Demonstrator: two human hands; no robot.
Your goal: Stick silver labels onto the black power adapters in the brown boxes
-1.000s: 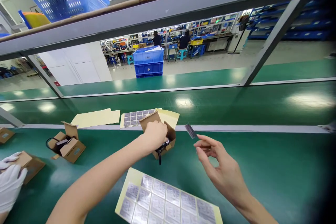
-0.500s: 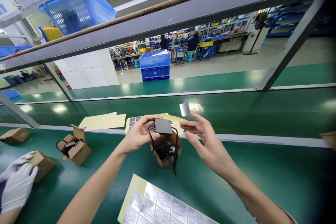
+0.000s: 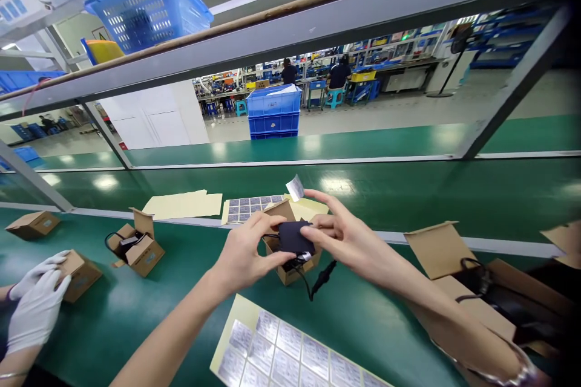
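Note:
My left hand (image 3: pixel 247 248) grips a small flat black box-shaped device (image 3: pixel 290 237) by its left side, with thumb and fingers on opposite edges. Cables hang from it over an open cardboard box (image 3: pixel 290 275). My right hand (image 3: pixel 333 227) pinches the device's right edge with the thumb and curled fingers. A silver label (image 3: pixel 295 187) clings to its outstretched index fingertip, standing up clear of the device. Below, a sheet of silver labels (image 3: pixel 285 351) lies on the green table, nearest to my forearms.
Another person's white-gloved hands (image 3: pixel 39 299) hold a closed carton (image 3: pixel 79 275) at left. An open carton with a cable (image 3: pixel 138 248) stands beside it. At right sits another open carton (image 3: pixel 476 308). Behind lie yellow backing sheets (image 3: pixel 184 204) and a second label sheet (image 3: pixel 245 207).
My right hand has moved left and taken hold of the device's edge, the label still on its fingertip. The device has turned and dropped slightly. A carton has come into view at right.

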